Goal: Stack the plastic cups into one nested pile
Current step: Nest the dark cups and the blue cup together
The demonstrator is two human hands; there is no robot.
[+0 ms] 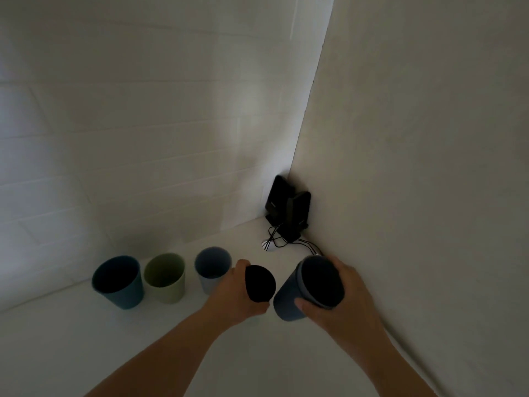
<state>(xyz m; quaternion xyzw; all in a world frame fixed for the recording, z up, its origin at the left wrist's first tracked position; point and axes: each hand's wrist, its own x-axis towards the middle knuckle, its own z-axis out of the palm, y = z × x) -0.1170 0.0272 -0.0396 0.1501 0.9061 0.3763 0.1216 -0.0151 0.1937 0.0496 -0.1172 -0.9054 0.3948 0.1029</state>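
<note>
Three cups stand in a row on the white counter: a teal cup (pixel 118 282) at the left, a pale green cup (pixel 165 277) beside it, and a light blue cup (pixel 212 269) to their right. My left hand (pixel 242 293) grips a dark cup (pixel 260 283) just right of the light blue one. My right hand (pixel 340 296) holds a nested pair, a dark blue outer cup (pixel 287 299) with a grey cup's rim (pixel 300 275) showing inside it. The pair is tilted with its mouth facing me. The two held cups are close together, side by side.
A black device (pixel 287 209) with tangled cables (pixel 274 240) sits in the corner where the tiled back wall meets the right wall (pixel 415 167). A cable runs along the right wall's base. The scene is dim.
</note>
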